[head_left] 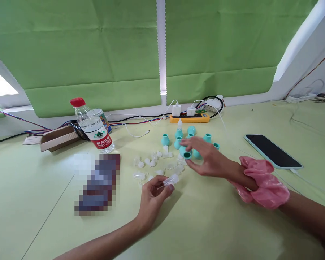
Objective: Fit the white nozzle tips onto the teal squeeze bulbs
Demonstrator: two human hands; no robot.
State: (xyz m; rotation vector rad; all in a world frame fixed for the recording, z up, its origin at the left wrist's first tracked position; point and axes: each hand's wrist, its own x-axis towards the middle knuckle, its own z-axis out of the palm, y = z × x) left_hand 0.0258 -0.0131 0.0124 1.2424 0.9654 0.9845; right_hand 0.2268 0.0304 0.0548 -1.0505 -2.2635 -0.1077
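My left hand [152, 198] is closed on a small translucent plastic tube [171, 180], held between thumb and fingers just above the table. With the thumb and fingers of my right hand [210, 159], I grip a teal squeeze bulb [186, 153], its round mouth facing toward me. Several other teal bulbs stand around and behind that hand, among them a bulb [165, 139] at the left of the group. One bulb [179, 133] carries a pointed clear tip [180, 124]. Loose translucent plastic pieces [152, 162] lie scattered between my hands and to the left.
A water bottle [96, 131] with a red cap, a can [104, 119] and an open cardboard box [61, 139] stand at the back left. Behind the bulbs lies a power strip [189, 118] with chargers. A phone [272, 150] on a cable lies right; a pixelated item [99, 184] lies left.
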